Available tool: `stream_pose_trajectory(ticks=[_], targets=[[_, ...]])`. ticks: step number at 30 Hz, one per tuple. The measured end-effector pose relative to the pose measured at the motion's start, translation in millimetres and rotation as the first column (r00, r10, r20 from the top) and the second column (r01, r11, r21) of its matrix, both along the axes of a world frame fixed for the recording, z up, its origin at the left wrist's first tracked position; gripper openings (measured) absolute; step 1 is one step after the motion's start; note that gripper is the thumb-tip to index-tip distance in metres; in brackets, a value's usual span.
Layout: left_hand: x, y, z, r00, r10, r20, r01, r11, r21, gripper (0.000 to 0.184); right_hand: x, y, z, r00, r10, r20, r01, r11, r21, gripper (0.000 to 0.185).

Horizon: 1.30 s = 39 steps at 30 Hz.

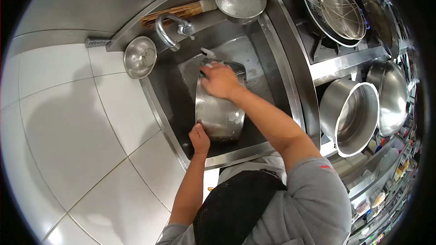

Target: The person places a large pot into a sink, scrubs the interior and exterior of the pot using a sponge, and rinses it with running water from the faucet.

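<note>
A large metal pot (220,113) lies on its side in the steel sink (175,102), its wet wall facing up. My left hand (199,139) grips the pot's near left edge, thumb on the outside and the other fingers mostly hidden. On the far part of the wall, my right hand (219,80) presses down with curled fingers. Something dark shows at its fingertips, but what it is I cannot make out. Just beyond that hand is a small black-and-white piece (207,53), also unclear. The curved faucet (167,34) stands beyond the pot, to the left.
Metal bowls sit on the sink's rim, one left (140,57) and one at the back (240,1), with a bamboo brush (179,12) between. At right, a wok (313,7) with a wire skimmer (344,14) rests on the stove, near a big pot (334,104).
</note>
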<state>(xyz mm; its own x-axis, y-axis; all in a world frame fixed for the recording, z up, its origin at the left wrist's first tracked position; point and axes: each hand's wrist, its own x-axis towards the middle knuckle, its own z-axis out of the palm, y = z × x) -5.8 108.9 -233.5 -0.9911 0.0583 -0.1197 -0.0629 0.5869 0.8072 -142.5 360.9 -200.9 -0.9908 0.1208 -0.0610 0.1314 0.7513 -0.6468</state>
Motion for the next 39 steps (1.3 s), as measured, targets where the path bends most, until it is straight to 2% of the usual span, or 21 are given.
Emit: stream_pose_trajectory(ticks=[1,3,6,8,10,11,12,15,16,18,22,24,25,27,28,30,32,34,36,38,39], targets=[[-2,4,-1,1.0,0.001,-0.023,-0.001,1.0,0.0,0.055,-12,11,-9,1.0,0.006,-0.009,-0.006,1.0,0.005,0.052],[-4,7,-2,0.999,0.017,-0.047,-0.017,1.0,0.009,0.054,-43,49,-32,0.913,0.051,0.404,0.054,0.968,-0.243,0.05],[-4,8,5,0.999,-0.006,-0.049,0.007,1.0,0.024,0.054,-71,40,-32,0.883,0.126,0.452,-0.067,0.987,-0.145,0.051],[1,12,12,1.0,0.01,0.012,-0.01,0.999,0.046,0.054,-41,2,-3,0.95,0.077,0.303,-0.077,0.997,-0.014,0.052],[2,-2,-9,0.997,0.033,0.076,-0.041,0.995,0.094,0.055,21,-46,49,0.982,0.047,0.182,-0.082,0.979,0.189,0.054],[3,-6,-18,0.99,0.048,0.132,-0.066,0.988,0.141,0.056,58,-68,48,0.998,0.068,0.013,-0.069,0.954,0.291,0.054],[2,0,-2,0.938,0.097,0.333,-0.173,0.963,0.205,0.054,81,-83,42,0.982,0.103,-0.156,-0.036,0.922,0.385,0.055],[9,-3,16,0.969,0.046,0.242,-0.127,0.935,0.331,0.051,56,-49,31,0.992,0.107,-0.064,-0.086,0.96,0.267,0.053],[17,-9,16,0.97,0.051,0.238,-0.13,0.935,0.331,0.051,28,-23,42,0.976,0.068,0.205,-0.104,0.98,0.167,0.053],[39,-20,8,0.965,0.06,0.255,-0.117,0.97,0.214,0.051,-22,21,-8,0.931,-0.054,0.362,0.055,0.998,0.008,0.052],[13,-4,-6,0.988,0.084,0.131,-0.107,0.977,0.183,0.054,13,-9,30,0.959,0.029,0.282,-0.054,0.995,0.081,0.052],[-13,22,17,0.98,0.098,0.173,-0.106,0.993,0.041,0.055,74,-64,39,0.986,0.037,-0.16,0.01,0.959,0.284,0.051],[-12,26,30,0.975,0.107,0.195,-0.116,0.993,0.035,0.055,90,-67,38,0.989,0.046,-0.137,-0.005,0.96,0.281,0.051],[-34,36,47,0.94,0.158,0.302,-0.212,0.965,0.154,0.057,92,-63,36,0.957,0.25,-0.15,-0.227,0.961,0.156,0.052],[-33,31,30,0.95,0.162,0.266,-0.233,0.937,0.261,0.061,71,-49,32,0.958,0.234,-0.169,-0.201,0.96,0.193,0.05],[-34,30,36,0.953,0.149,0.265,-0.217,0.944,0.248,0.062,4,-12,28,0.937,0.14,0.321,-0.143,0.99,-0.015,0.045],[-35,38,45,0.955,0.156,0.254,-0.225,0.936,0.269,0.061,-18,-5,14,0.924,0.127,0.36,-0.134,0.991,-0.006,0.043],[-40,29,28,0.964,0.118,0.237,-0.191,0.93,0.315,0.06,-8,-25,31,0.95,0.134,0.283,-0.146,0.989,0.024,0.045],[-34,19,17,0.965,0.103,0.243,-0.186,0.917,0.353,0.059,47,-74,34,0.974,0.21,-0.08,-0.172,0.925,0.338,0.053],[-35,4,18,0.899,0.079,0.431,-0.224,0.928,0.297,0.06,66,-73,41,0.964,0.252,-0.083,-0.226,0.945,0.237,0.053],[-26,-1,22,0.899,0.079,0.432,-0.224,0.928,0.296,0.06,70,-66,43,0.948,0.303,-0.093,-0.287,0.946,0.15,0.053]])
